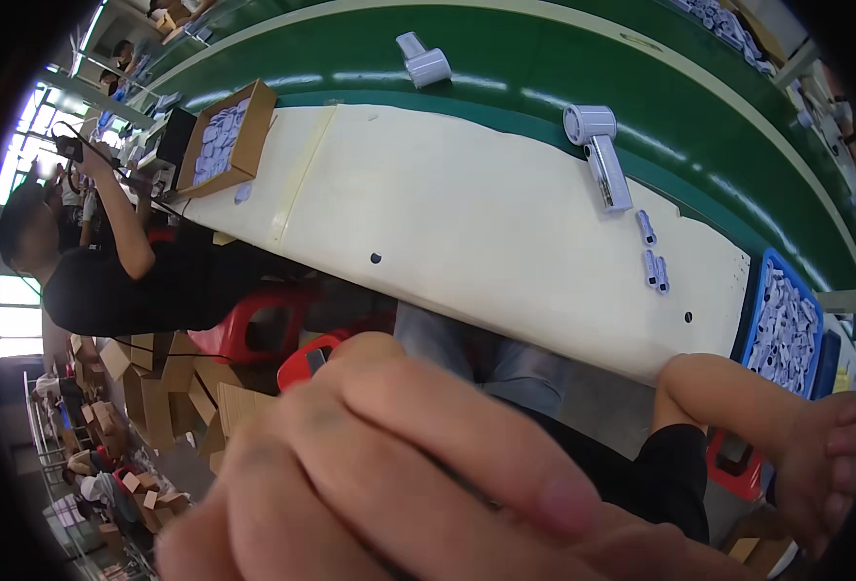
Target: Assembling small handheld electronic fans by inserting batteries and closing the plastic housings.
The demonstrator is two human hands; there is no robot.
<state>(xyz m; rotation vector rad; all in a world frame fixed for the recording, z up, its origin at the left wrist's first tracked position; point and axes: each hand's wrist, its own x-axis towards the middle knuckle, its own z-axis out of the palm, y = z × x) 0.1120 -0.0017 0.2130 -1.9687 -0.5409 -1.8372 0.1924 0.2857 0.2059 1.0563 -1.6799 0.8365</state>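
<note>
Our left hand (370,470) looms blurred before the lens, its fingers curled over toward the right; we can't make out whether they pinch anything. Our right hand (815,470), at the right edge of view, has loosely bent fingers, and whether it grips something is hidden.

The nearest goods lie ahead of the right hand: a blue plastic crate (819,331) heaped with small, pale-lilac moulded pieces. Three slim, oblong, dark-marked parts (648,229) lie on the smooth white worktop (466,208), ahead and to the left of that hand, nearer to it than to the left one.

Beyond them rests a glossy fan-shaped housing (610,176), its round, drum-like head at the worktop's far edge, its long handle slanting back toward us and slightly right. Another housing (425,64) lies on the shiny green belt (505,58).
</note>
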